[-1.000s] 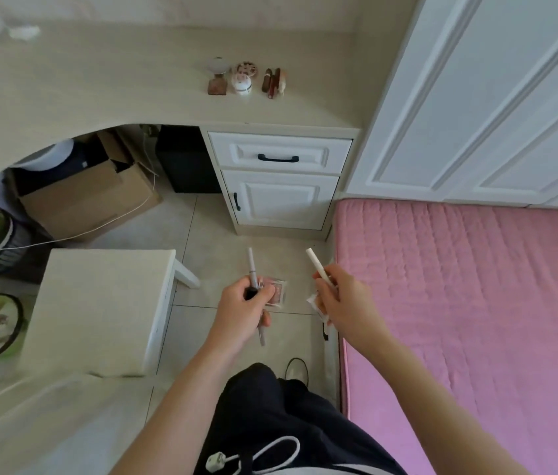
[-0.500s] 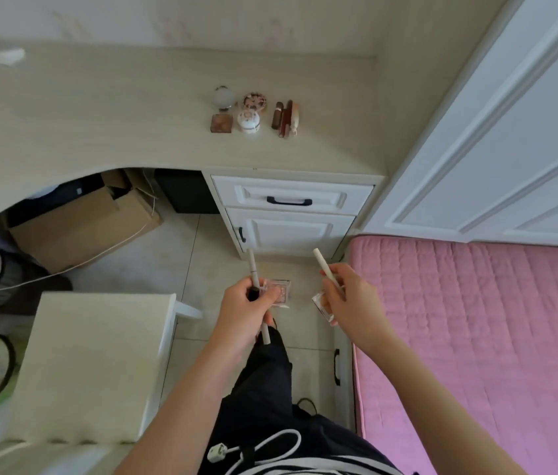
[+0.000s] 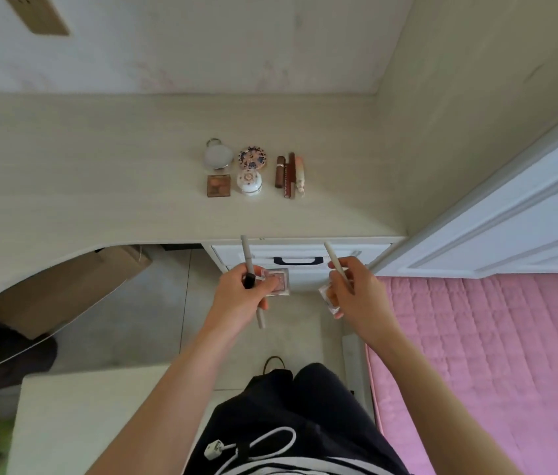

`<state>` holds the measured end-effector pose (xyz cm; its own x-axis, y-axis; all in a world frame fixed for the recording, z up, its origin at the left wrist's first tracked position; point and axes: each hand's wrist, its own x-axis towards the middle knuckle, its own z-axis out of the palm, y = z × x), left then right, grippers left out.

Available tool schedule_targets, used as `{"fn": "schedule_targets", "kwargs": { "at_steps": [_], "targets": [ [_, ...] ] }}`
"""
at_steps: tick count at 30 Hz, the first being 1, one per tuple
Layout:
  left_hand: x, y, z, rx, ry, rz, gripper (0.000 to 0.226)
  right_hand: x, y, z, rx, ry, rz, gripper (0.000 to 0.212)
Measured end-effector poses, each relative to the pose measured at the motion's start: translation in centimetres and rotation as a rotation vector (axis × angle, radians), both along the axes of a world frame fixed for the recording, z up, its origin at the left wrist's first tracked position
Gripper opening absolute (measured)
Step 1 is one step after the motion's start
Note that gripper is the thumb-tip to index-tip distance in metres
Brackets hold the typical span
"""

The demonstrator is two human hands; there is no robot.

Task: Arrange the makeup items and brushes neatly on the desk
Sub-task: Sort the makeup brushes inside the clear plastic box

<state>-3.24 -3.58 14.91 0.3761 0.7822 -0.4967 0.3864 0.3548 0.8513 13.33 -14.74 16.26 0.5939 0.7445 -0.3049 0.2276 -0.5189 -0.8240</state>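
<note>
Carrying doubled loads toward the desk, each hand risking a slip.

Possibly dropping a piece onto the floor, since every fist is managing two things at once. Left hand curling around a slim pale pencil and pinching a clear pink compact, short of the desk edge. Right hand gripping a second pale stick plus a clear peach case. Waiting beyond on the desk: jars and lip tubes in tidy rows, risking a knock while placing.
</note>
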Motion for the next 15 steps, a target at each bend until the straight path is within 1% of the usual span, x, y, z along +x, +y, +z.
{"fn": "schedule_targets", "kwargs": {
  "at_steps": [6, 10, 15],
  "targets": [
    [3.1, 3.6, -1.1, -0.025, 0.009, -0.028, 0.014, 2.7, 3.6, -0.1, 0.007, 0.006, -0.052, 0.016],
    [5.9, 5.9, -1.4, -0.012, 0.030, -0.058, 0.008, 5.6, 6.3, -0.5, 0.002, 0.002, -0.058, 0.018],
    [10.2, 8.7, -1.5, 0.031, 0.095, -0.107, 0.009, 10.1, 9.5, -1.4, -0.038, -0.063, -0.017, 0.018]
  ]
}}
